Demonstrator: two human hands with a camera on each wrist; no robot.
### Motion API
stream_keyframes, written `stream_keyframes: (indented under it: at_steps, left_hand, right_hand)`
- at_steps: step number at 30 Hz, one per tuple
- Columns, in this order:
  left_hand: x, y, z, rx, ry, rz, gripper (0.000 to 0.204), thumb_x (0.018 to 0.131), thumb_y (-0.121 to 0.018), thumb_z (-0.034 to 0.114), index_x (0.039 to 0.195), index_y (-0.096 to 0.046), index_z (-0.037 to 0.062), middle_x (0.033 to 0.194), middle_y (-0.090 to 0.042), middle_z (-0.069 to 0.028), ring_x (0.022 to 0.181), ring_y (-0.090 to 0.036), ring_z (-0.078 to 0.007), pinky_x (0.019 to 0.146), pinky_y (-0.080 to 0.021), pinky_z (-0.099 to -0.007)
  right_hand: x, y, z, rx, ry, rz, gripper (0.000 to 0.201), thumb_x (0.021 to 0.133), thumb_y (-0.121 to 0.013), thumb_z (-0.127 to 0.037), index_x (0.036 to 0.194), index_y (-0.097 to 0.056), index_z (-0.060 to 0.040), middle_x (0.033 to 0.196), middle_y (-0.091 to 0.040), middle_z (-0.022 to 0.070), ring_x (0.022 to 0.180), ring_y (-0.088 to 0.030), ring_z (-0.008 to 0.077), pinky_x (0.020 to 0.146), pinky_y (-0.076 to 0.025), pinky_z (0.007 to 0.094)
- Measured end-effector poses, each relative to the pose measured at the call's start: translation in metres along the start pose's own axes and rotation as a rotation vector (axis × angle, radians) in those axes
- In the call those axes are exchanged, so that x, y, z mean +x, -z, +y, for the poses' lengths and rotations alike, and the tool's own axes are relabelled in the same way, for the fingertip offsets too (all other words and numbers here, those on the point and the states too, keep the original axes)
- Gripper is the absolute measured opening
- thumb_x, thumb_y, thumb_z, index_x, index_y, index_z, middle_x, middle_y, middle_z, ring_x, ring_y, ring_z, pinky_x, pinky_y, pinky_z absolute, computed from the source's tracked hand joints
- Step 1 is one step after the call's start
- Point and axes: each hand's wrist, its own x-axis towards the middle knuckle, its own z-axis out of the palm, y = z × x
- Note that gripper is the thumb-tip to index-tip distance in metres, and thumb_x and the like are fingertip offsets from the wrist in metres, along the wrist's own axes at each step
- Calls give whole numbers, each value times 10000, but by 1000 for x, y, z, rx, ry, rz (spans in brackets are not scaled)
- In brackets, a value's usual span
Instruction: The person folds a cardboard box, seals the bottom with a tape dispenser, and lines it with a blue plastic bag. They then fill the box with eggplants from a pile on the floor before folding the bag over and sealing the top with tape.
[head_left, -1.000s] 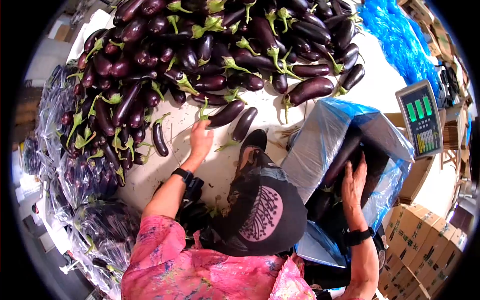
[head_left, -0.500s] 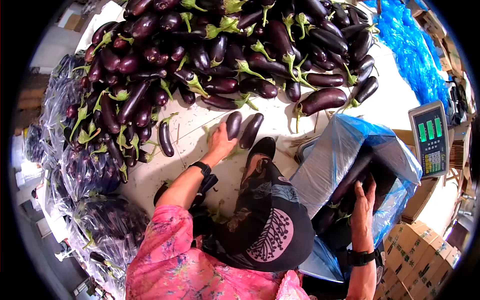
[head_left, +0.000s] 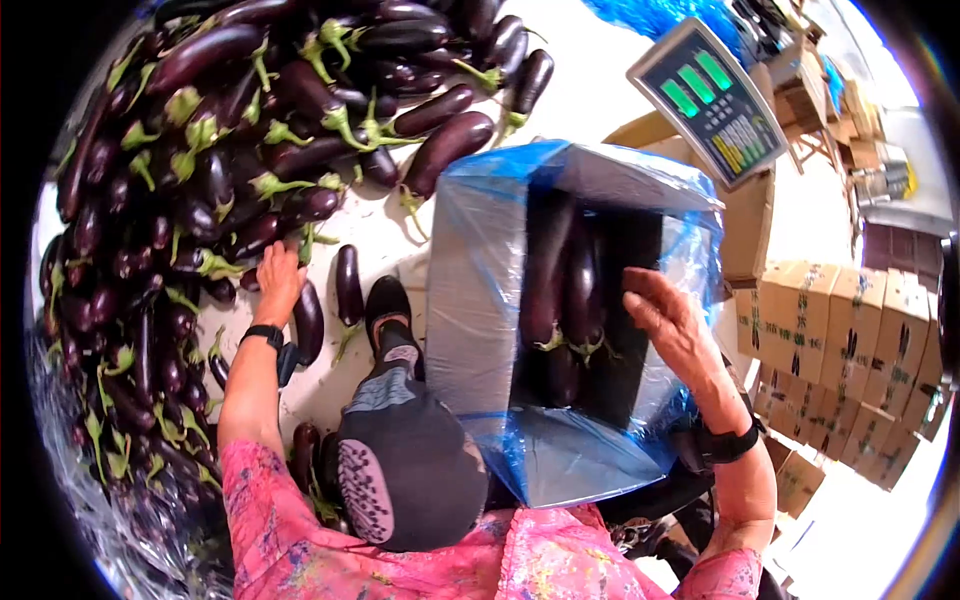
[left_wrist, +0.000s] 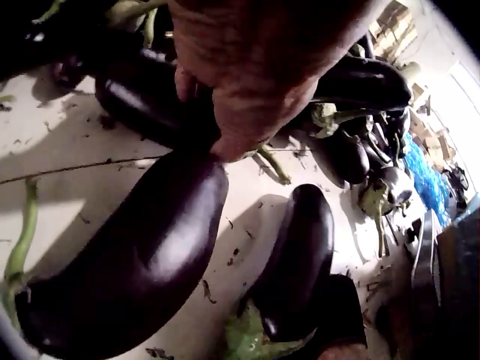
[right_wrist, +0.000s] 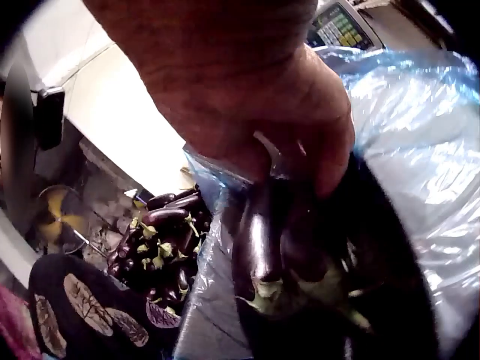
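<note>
At the near edge of the pile, my left hand (head_left: 281,282) (left_wrist: 259,75) has its fingers and thumb round a dark eggplant (head_left: 256,236) (left_wrist: 139,109); the far fingers are hidden. Two loose eggplants lie beside it: a fat one (head_left: 309,325) (left_wrist: 142,262) and a slimmer one (head_left: 348,288) (left_wrist: 298,255). Over the right side of a box lined with blue plastic (head_left: 470,300), my right hand (head_left: 672,325) (right_wrist: 247,97) hangs with relaxed, bent fingers and holds nothing. Inside the box, several eggplants (head_left: 548,270) (right_wrist: 259,240) lie with stems towards me.
The big eggplant pile (head_left: 130,260) covers the left and back of the white surface. A scale display (head_left: 708,100) stands behind the box, with blue plastic (head_left: 665,15) further back. Cartons (head_left: 840,320) are stacked to the right. A shoe (head_left: 386,300) rests between the loose eggplants and the box.
The head view has swung right. My left hand has left the fat loose eggplant and moved to one at the pile's edge. My right hand has lifted off the eggplants towards the box's right side.
</note>
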Motion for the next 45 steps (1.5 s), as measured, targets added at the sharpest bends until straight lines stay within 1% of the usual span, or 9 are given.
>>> stream_keyframes:
  at_steps: [6,9,14,18,23,27,31,33,45]
  left_hand:
    - [-42,96,51,-410,35,42,420,726,-727,142,1109,-623,1,1049,-624,-174,972,-621,-355,852,-512,-412]
    - [-58,196,79,-671,-12,58,478,683,-743,68,1136,-618,-16,1045,-634,-163,948,-645,-324,871,-507,-359]
    - [-41,342,152,-593,-631,132,607,551,-690,-10,1154,-638,32,1130,-646,-137,1066,-631,-359,938,-497,-439]
    - [-17,382,231,-421,-1136,221,438,644,-750,124,1073,-678,73,1101,-671,-75,1070,-640,-306,790,-491,-406]
    - [-15,380,321,-291,-1557,238,236,814,-631,166,1036,-669,98,1137,-642,-46,1117,-604,-214,849,-452,-362]
    - [3,380,344,-654,-1410,-74,454,748,-688,39,1197,-619,63,1165,-575,-86,1149,-560,-277,953,-439,-420]
    - [11,384,334,-930,-556,-425,557,837,-716,108,1350,-514,33,1221,-547,-131,1090,-596,-227,912,-526,-343]
    - [17,380,341,-924,-450,-807,590,895,-713,173,1396,-448,8,1186,-602,-119,1072,-603,-185,924,-514,-333]
    - [28,332,363,-973,-60,-873,630,830,-748,396,1168,-533,-90,892,-675,-154,684,-686,-215,545,-559,-305]
  right_hand:
    - [-27,23,1,-261,159,135,348,933,-655,-214,1218,-626,-16,1083,-658,213,812,-671,326,755,-539,398]
    - [-16,33,27,-338,224,310,372,935,-662,-263,1240,-614,-55,1312,-559,219,1152,-568,378,977,-459,452]
    - [-14,30,51,-325,247,383,417,951,-652,-317,1261,-606,-41,1312,-574,198,1199,-560,346,998,-456,432]
    - [-41,34,-6,561,72,36,482,1001,-591,-396,1245,-625,19,1060,-681,82,952,-639,135,789,-531,280]
    - [-41,10,-16,1228,89,-436,414,1004,-599,-365,1236,-576,-23,1049,-654,40,923,-622,109,822,-507,264]
    - [-45,21,-12,1298,81,-358,340,994,-625,-282,1220,-566,-36,1084,-648,38,957,-633,119,847,-520,293]
    - [-45,33,1,1247,221,-336,455,977,-639,-322,1294,-522,-17,1180,-630,68,1085,-615,158,944,-494,329]
    - [-43,30,5,1207,247,-405,474,977,-637,-317,1317,-509,-13,1207,-613,70,1099,-604,159,957,-483,321]
    - [-50,58,29,811,147,-54,569,987,-602,-372,1394,-496,12,1324,-559,96,1208,-536,195,969,-439,324]
